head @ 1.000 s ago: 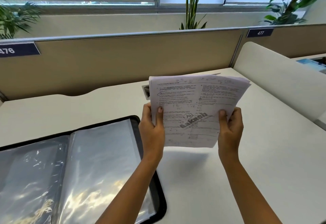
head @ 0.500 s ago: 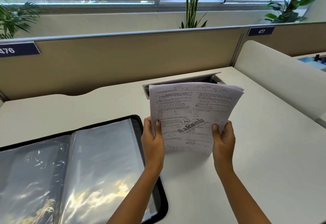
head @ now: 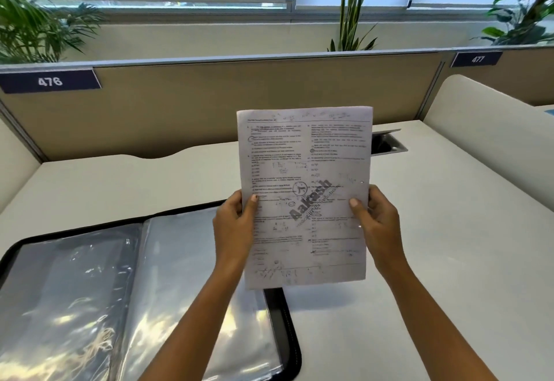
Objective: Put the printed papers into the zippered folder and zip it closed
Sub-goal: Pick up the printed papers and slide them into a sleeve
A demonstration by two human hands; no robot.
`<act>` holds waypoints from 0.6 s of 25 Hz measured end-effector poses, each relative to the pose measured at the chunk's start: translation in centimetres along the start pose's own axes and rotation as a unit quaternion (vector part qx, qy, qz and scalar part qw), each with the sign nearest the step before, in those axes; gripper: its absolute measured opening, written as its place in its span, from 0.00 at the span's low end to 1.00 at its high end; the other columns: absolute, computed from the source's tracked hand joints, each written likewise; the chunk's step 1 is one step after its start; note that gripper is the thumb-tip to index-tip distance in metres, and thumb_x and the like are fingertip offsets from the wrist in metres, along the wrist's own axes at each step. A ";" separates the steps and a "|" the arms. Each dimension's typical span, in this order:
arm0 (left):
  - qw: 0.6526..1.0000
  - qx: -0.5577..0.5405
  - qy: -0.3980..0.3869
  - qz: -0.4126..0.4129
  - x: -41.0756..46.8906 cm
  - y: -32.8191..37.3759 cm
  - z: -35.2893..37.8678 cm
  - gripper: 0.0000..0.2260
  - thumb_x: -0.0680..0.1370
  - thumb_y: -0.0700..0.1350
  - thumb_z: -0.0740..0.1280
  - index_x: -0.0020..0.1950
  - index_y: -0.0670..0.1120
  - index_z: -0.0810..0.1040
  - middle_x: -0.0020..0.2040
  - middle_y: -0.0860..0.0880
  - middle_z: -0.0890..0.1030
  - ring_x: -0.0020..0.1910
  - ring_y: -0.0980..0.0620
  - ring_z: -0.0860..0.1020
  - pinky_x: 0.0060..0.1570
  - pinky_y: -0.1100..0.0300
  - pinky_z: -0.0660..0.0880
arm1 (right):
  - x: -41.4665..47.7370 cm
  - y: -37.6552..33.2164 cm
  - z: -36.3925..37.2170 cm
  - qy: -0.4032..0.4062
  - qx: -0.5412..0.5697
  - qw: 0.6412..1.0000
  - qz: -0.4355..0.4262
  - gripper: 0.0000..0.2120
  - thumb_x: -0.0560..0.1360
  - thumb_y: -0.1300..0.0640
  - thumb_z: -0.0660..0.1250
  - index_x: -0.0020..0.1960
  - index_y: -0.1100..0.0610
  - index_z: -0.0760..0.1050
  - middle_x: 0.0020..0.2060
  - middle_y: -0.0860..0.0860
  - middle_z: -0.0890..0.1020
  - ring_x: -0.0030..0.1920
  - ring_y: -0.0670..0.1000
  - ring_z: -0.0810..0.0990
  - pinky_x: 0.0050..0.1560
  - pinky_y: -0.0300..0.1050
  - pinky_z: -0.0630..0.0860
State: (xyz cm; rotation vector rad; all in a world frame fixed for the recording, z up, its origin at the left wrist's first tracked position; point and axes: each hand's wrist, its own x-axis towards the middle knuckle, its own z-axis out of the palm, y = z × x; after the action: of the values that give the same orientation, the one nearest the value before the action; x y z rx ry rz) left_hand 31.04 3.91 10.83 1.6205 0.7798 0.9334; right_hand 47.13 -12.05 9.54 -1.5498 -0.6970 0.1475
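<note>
The printed papers [head: 305, 170] are held upright in front of me, squared into a neat stack with the printed side facing me. My left hand [head: 232, 224] grips their left edge and my right hand [head: 379, 218] grips their right edge, thumbs on the front. The zippered folder [head: 287, 320] lies open on the desk at the lower left, black-rimmed, with shiny clear plastic sleeves [head: 186, 275] showing. The papers' lower left corner hangs above the folder's right edge.
The white desk [head: 449, 260] is bounded by a beige partition [head: 239, 104] at the back and a white divider [head: 494, 140] on the right. A cable hatch [head: 386, 142] sits open behind the papers. Plants stand beyond the partition.
The papers have been raised and turned from a tilted, fanned stack to upright and squared. Both hands moved up and slightly left with them.
</note>
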 end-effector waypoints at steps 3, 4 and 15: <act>0.997 -0.025 -0.015 -0.069 1.4 -0.1 -2.9 0.06 0.79 0.48 0.64 0.52 0.53 0.80 0.45 0.55 0.85 0.39 0.55 0.84 0.37 0.60 0.80 | 1.2 0.1 2.5 -0.036 0.004 0.999 0.036 0.05 0.79 0.60 0.64 0.53 0.57 0.76 0.47 0.47 0.84 0.43 0.49 0.84 0.40 0.42 0.82; 0.996 -0.034 -0.020 -0.085 1.7 -0.2 -3.8 0.06 0.78 0.47 0.65 0.52 0.53 0.80 0.45 0.55 0.85 0.39 0.55 0.84 0.36 0.61 0.80 | 1.6 0.3 3.4 -0.048 0.015 0.997 0.056 0.06 0.78 0.60 0.64 0.53 0.55 0.77 0.47 0.49 0.85 0.44 0.52 0.85 0.41 0.46 0.83; 0.948 0.311 0.052 -0.053 5.7 -10.2 -12.1 0.16 0.78 0.41 0.65 0.66 0.43 0.75 0.65 0.44 0.77 0.64 0.47 0.73 0.60 0.62 0.66 | 5.4 3.3 11.4 -0.040 0.115 0.969 0.214 0.12 0.75 0.65 0.65 0.56 0.56 0.80 0.50 0.54 0.85 0.51 0.58 0.84 0.54 0.58 0.80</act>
State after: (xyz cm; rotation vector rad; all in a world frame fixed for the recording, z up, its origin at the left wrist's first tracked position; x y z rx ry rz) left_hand 22.90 16.71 3.59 2.0500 1.3157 0.7360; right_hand 46.92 0.71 6.65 -1.4555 -0.3808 0.5958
